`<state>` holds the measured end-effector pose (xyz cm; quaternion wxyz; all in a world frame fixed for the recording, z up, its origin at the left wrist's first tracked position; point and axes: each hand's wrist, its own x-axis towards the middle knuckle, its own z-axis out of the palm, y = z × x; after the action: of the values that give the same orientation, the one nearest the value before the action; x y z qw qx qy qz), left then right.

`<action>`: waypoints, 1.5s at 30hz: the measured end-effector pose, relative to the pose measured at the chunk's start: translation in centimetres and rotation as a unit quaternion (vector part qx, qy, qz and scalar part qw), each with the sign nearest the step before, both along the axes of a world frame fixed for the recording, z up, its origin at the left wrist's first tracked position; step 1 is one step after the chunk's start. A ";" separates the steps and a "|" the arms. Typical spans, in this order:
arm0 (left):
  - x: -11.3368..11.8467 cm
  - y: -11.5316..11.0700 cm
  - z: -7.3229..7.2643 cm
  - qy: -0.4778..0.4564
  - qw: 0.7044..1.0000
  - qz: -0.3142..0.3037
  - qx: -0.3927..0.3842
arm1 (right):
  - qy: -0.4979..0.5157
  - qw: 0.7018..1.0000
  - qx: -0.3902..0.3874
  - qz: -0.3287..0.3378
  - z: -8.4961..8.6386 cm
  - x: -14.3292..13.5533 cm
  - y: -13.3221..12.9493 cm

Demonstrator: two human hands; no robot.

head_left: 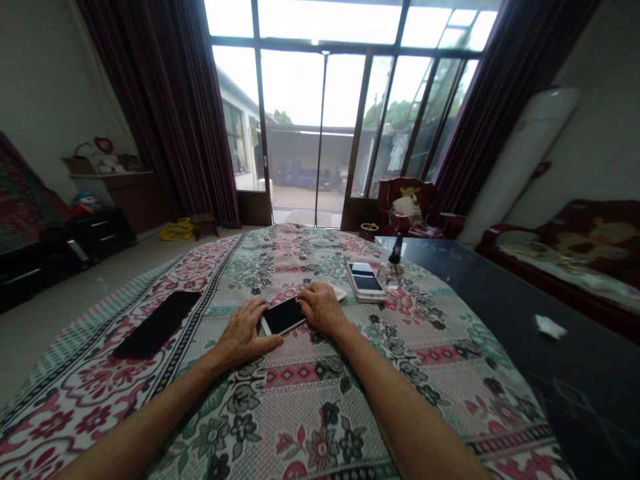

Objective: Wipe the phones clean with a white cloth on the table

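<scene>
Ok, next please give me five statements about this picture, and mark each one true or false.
1. The left hand and the right hand both touch the white phone. True.
2. The phone's screen is brightly lit. False: it looks dark.
3. The flat black slab lies right of both hands. False: the slab lies to their left.
4. A clear container with a dark top stands right of another white device. True.
5. The tablecloth is plain. False: the tablecloth has a flower pattern.
</scene>
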<state>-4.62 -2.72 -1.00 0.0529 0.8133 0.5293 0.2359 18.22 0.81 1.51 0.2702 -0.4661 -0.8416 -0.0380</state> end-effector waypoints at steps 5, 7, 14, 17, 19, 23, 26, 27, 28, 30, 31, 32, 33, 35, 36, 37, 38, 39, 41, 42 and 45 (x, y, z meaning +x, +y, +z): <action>0.0 -0.2 -0.1 -0.008 1.000 0.006 0.007 | 0.014 0.999 0.002 -0.028 0.1 -0.2 0.0; 0.0 -0.2 -0.1 -0.006 1.000 0.006 0.004 | 0.046 0.998 0.007 -0.036 0.2 -0.3 0.0; 0.1 -0.2 0.3 -0.010 1.000 0.002 -0.004 | 0.034 0.999 0.000 -0.015 0.3 -0.9 -0.1; -0.1 -0.4 0.7 -0.015 1.000 -0.007 -0.022 | 0.017 1.000 -0.013 0.010 0.4 -0.6 -0.3; -0.5 -0.5 0.9 -0.022 0.999 -0.011 -0.039 | 0.004 1.000 -0.019 0.018 0.6 -0.3 -0.4; -0.9 -0.6 1.1 -0.038 0.998 -0.009 -0.046 | -0.015 0.999 -0.015 -0.025 0.9 0.1 -0.6; -1.0 -0.4 0.7 -0.050 0.998 -0.010 -0.039 | -0.023 0.997 -0.028 -0.071 1.1 -0.2 -0.4; -1.0 -0.3 0.6 -0.055 0.998 -0.010 -0.035 | -0.028 0.996 -0.035 -0.081 1.3 -0.3 -0.4; -1.0 -0.3 0.4 -0.059 0.998 -0.012 -0.031 | -0.034 0.995 -0.041 -0.090 1.4 -0.5 -0.3; -1.0 -0.1 0.3 -0.069 0.997 -0.015 -0.025 | -0.057 0.992 -0.053 -0.102 1.7 -1.1 -0.1; -1.0 0.0 0.2 -0.074 0.997 -0.017 -0.021 | -0.071 0.990 -0.059 -0.107 1.9 -1.5 0.0; -1.0 0.0 0.2 -0.078 0.997 -0.021 -0.019 | -0.084 0.988 -0.065 -0.110 2.1 -1.9 0.0; -1.0 0.0 0.2 -0.082 0.996 -0.023 -0.016 | -0.095 0.987 -0.070 -0.111 2.2 -2.4 0.1; -1.0 0.1 0.2 -0.089 0.996 -0.025 -0.012 | -0.107 0.985 -0.078 -0.111 2.6 -3.5 0.0; -1.0 0.1 0.2 -0.091 0.995 -0.025 -0.010 | -0.111 0.985 -0.080 -0.110 2.7 -4.2 -0.1; -0.9 0.1 0.2 -0.094 0.995 -0.022 -0.009 | -0.114 0.984 -0.082 -0.107 2.7 -4.8 -0.3; -0.9 0.0 0.2 -0.097 0.995 -0.018 -0.009 | -0.117 0.984 -0.083 -0.105 2.8 -5.4 -0.6; -0.8 0.0 0.1 -0.099 0.995 -0.012 -0.010 | -0.119 0.984 -0.084 -0.102 2.8 -5.9 -0.8; -0.7 -0.1 0.1 -0.100 0.995 0.004 -0.018 | -0.115 0.985 -0.088 -0.094 2.7 -6.8 -1.4; -0.7 -0.1 0.1 -0.099 0.995 0.012 -0.021 | -0.111 0.986 -0.091 -0.090 2.6 -7.2 -1.7; -0.5 -0.1 -0.1 -0.091 0.995 0.031 -0.013 | -0.092 0.987 -0.101 -0.082 2.2 -8.1 -2.4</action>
<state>-5.10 -2.79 -1.10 0.1040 0.7710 0.5501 0.3037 10.16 -1.62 3.74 0.1390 -0.5527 -0.8215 -0.0176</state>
